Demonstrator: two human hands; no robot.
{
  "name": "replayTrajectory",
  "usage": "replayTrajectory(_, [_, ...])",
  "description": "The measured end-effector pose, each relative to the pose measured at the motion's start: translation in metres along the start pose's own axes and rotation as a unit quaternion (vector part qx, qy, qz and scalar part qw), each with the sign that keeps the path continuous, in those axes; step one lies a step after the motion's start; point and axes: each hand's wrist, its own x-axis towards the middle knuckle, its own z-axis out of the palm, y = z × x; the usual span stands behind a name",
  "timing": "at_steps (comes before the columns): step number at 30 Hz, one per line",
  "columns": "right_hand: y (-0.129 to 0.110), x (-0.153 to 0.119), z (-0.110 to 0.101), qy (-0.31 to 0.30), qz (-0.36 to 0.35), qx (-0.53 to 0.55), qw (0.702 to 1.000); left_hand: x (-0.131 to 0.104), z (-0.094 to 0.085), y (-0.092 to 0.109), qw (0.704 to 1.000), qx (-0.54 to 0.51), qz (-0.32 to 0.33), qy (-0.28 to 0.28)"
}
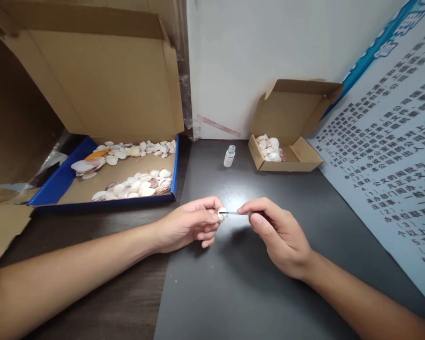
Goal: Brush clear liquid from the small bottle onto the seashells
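Observation:
My left hand (pixel 193 222) pinches a small white shell (pixel 222 215) between thumb and forefinger, over the dark grey mat. The other fingers curl loosely below it. Coming from the right, my right hand (pixel 278 233) grips a thin paintbrush (pixel 233 213) with a silvery shaft and a dark tip. That tip lies against the shell, seemingly touching it. Most of the brush's handle is hidden inside my right hand. Beyond both hands, a small clear bottle (pixel 229 156) stands uncapped with whitish contents.
At the left, an open blue-edged cardboard box (pixel 134 166) holds many shells in two groups. A smaller open cardboard box (pixel 286 165) with white shells stands at the back right. A white panel (pixel 269 42) rises behind, and a printed sheet (pixel 386 137) borders the right.

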Motion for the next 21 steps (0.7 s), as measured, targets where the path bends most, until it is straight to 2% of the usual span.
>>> replayTrajectory(2, [-0.0003, 0.0014, 0.0007, -0.004, 0.011, -0.020, 1.000, 0.0000, 0.0003, -0.0004, 1.000, 0.004, 0.004, 0.000])
replayTrajectory(6, [0.0011, 0.0018, -0.0003, 0.031, 0.040, -0.030, 0.998, 0.0004, 0.0003, -0.0012, 1.000, 0.011, 0.001, -0.002])
replayTrajectory(10, [0.0026, -0.0017, -0.0008, 0.019, 0.022, 0.013, 0.999, 0.0007, -0.0001, -0.0015, 1.000, 0.008, 0.000, -0.005])
replayTrajectory(13, [0.0009, -0.0008, -0.0002, -0.003, 0.009, -0.003, 1.000, 0.0004, 0.0001, -0.0018, 1.000, 0.013, -0.003, -0.003])
replayTrajectory(21, [-0.0021, 0.0040, -0.0018, 0.027, 0.018, -0.017, 0.999, -0.0001, -0.0033, -0.0042, 0.999, 0.037, -0.005, -0.004])
